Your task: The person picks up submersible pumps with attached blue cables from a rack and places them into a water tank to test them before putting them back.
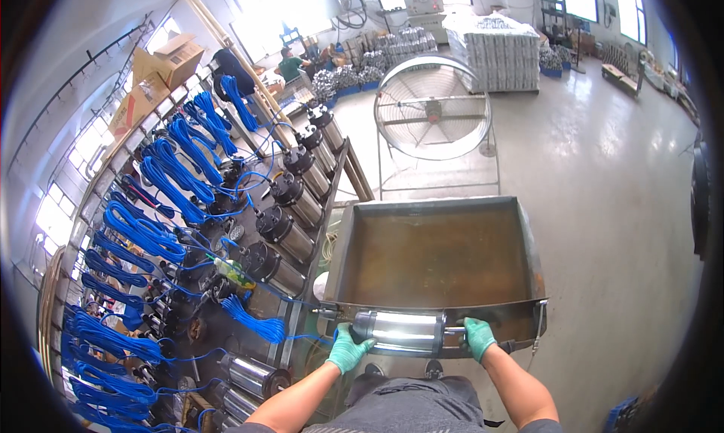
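Note:
A shiny steel cylinder, a pump body (398, 331), lies crosswise on the near rim of a metal tank (528, 267) filled with brownish liquid. My left hand (348, 348), in a green glove, grips the cylinder's left end. My right hand (478, 337), also green-gloved, holds the shaft end on the right. A thin blue cable runs from the cylinder's left end toward a blue cable coil (256, 321) on the rack to my left.
To the left, a long rack (302, 229) carries a row of similar steel pumps and many blue cable coils. A large round floor fan (432, 107) stands behind the tank. Wrapped pallets (501, 50) and seated people are at the far back. Grey concrete floor lies to the right.

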Motion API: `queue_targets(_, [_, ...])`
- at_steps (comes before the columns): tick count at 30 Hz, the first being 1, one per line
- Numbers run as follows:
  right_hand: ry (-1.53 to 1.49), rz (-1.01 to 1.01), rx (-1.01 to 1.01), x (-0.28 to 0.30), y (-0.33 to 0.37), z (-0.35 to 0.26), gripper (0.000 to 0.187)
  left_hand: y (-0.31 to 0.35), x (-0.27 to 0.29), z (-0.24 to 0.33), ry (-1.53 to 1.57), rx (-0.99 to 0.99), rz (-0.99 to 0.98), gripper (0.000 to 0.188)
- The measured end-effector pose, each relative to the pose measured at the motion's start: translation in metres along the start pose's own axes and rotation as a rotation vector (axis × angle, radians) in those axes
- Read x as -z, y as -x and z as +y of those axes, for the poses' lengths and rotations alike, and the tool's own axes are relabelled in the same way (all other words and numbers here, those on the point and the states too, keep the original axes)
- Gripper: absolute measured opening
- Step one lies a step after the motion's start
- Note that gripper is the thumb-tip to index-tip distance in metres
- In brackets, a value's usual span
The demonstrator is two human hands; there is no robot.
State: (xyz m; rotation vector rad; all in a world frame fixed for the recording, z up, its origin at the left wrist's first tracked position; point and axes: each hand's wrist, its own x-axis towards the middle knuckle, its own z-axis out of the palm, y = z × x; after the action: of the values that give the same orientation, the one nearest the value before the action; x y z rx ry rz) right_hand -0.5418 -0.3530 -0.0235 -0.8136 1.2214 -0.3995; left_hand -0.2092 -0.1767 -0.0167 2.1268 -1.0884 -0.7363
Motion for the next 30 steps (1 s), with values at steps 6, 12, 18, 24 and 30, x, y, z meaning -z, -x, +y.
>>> queue_targets(6, [1.232,-0.067,1.119,0.03,0.035,-0.036,0.057,0.0,-0.001,0.002,-0.029,0.017,0.018,0.091])
queue_targets(12, [0.989,-0.119,0.838,0.033,0.024,-0.022,0.034,0.0,-0.001,0.003,-0.045,0.023,0.01,0.093])
queue_targets(18, [0.331,-0.125,-0.087,0.023,0.007,-0.018,0.036,-0.001,-0.004,0.004,-0.062,0.018,0.014,0.093])
queue_targets(24, [1.406,-0.04,0.836,0.023,0.041,-0.035,0.066,0.002,0.0,-0.004,-0.04,0.006,0.008,0.091])
queue_targets(30, [1.232,-0.04,0.829,0.029,0.017,-0.022,0.054,-0.001,-0.003,0.002,-0.014,-0.017,0.015,0.087])
